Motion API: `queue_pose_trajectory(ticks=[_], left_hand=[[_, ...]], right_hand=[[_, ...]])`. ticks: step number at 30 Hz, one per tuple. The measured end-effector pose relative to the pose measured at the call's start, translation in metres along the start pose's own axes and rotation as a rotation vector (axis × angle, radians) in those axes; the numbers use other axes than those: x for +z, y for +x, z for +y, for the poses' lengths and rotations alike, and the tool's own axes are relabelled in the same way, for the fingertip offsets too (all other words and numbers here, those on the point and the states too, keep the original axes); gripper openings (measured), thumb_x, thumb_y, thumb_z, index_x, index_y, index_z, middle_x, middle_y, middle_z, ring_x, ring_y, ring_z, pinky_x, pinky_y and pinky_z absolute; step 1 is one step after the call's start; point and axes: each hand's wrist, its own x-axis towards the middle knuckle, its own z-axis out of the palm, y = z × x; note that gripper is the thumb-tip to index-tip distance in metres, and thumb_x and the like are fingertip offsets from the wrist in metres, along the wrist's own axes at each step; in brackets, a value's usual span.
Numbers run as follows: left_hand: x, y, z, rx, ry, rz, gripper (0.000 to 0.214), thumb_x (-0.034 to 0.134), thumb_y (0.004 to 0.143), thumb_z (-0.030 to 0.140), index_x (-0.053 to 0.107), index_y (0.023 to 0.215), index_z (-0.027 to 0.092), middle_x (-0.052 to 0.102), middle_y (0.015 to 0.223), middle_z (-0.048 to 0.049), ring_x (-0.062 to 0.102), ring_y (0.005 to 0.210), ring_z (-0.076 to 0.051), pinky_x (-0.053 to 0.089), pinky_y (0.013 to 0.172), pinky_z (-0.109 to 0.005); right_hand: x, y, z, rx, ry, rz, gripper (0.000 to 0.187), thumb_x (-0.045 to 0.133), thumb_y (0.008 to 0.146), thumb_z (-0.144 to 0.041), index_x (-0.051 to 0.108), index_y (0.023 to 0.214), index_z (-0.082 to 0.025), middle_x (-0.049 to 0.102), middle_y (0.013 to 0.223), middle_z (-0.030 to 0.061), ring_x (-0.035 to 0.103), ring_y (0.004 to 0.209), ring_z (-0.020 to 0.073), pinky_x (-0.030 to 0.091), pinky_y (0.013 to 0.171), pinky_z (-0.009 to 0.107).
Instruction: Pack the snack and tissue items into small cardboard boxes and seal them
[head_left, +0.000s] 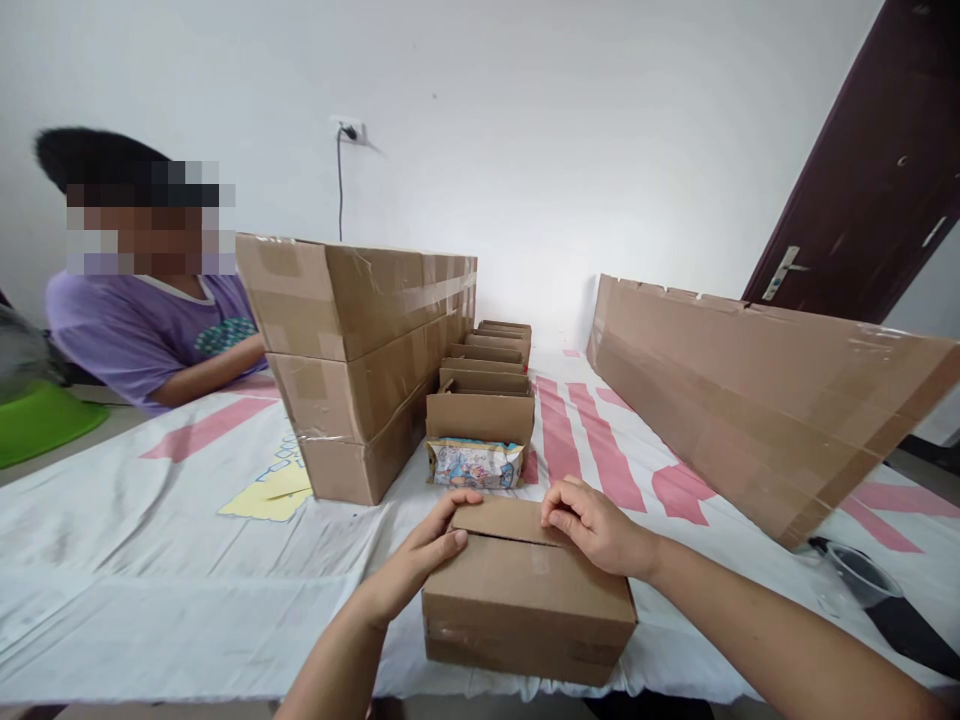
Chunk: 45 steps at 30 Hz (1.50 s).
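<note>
A closed cardboard box (525,590) lies in front of me near the table's front edge, a gap showing along the seam of its top flap (499,518). My left hand (431,550) grips the box's far left corner, thumb on top by the seam and fingers along the far edge. Over the right part of the flap, my right hand (596,525) is closed, thumb and fingertips pinched together. Whatever they may hold is hidden. Just beyond the box stands an open carton (480,412) with a colourfully printed packet (478,465) at its front.
Stacked taped cartons (300,380) form a wall on the left. More open cartons (487,352) run back in a row. A long cardboard panel (750,390) stands on the right, near a tape dispenser (874,590). Another person (142,330) sits beyond the stack at left.
</note>
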Motion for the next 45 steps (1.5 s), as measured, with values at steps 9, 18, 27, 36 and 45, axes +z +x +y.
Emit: queue_pose_trajectory(ticks=[9, 18, 27, 36, 45], left_hand=[[0.002, -0.002, 0.005, -0.002, -0.022, -0.022, 0.044, 0.055, 0.082, 0.048, 0.040, 0.120, 0.032, 0.052, 0.116, 0.0001, 0.051, 0.104, -0.023, 0.039, 0.089, -0.033], [-0.004, 0.003, 0.004, 0.038, 0.205, 0.001, 0.046, 0.050, 0.083, 0.051, 0.042, 0.122, 0.029, 0.053, 0.122, -0.0040, 0.053, 0.107, -0.027, 0.043, 0.090, -0.038], [0.024, -0.025, 0.047, 0.376, 0.923, 0.334, 0.014, 0.052, 0.082, 0.024, 0.057, 0.096, 0.023, 0.059, 0.106, -0.0048, 0.054, 0.100, -0.023, 0.045, 0.086, -0.037], [0.056, -0.018, 0.047, 0.425, 1.199, 0.261, 0.007, 0.053, 0.082, 0.021, 0.060, 0.081, 0.022, 0.060, 0.086, -0.0033, 0.052, 0.088, -0.023, 0.040, 0.076, -0.038], [0.057, -0.017, 0.042, 0.444, 1.216, 0.264, 0.012, 0.049, 0.086, 0.022, 0.060, 0.082, 0.020, 0.059, 0.086, -0.0050, 0.050, 0.087, -0.024, 0.040, 0.075, -0.038]], right_hand=[[0.007, -0.004, 0.010, 0.170, -0.095, 0.293, 0.010, 0.038, 0.091, -0.025, 0.046, 0.086, -0.022, 0.055, 0.085, 0.0026, 0.052, 0.082, 0.0185, 0.044, 0.076, 0.034], [0.009, -0.001, 0.002, 0.151, -0.268, 0.167, 0.019, 0.048, 0.081, -0.010, 0.057, 0.095, -0.020, 0.058, 0.090, 0.0050, 0.054, 0.089, 0.0204, 0.045, 0.082, 0.037], [0.004, -0.010, -0.002, -0.075, -0.138, 0.121, 0.017, 0.068, 0.077, -0.030, 0.061, 0.088, -0.020, 0.057, 0.082, 0.0025, 0.054, 0.076, 0.0167, 0.045, 0.068, 0.030], [-0.023, 0.011, -0.043, -0.204, -0.464, -0.417, 0.023, 0.078, 0.071, -0.030, 0.069, 0.088, -0.018, 0.067, 0.077, 0.0018, 0.059, 0.073, 0.0159, 0.044, 0.067, 0.026], [-0.017, 0.025, -0.063, -0.106, -0.686, -0.555, 0.009, 0.068, 0.079, -0.022, 0.073, 0.086, -0.021, 0.073, 0.083, 0.0028, 0.065, 0.079, 0.0178, 0.043, 0.065, 0.025]])
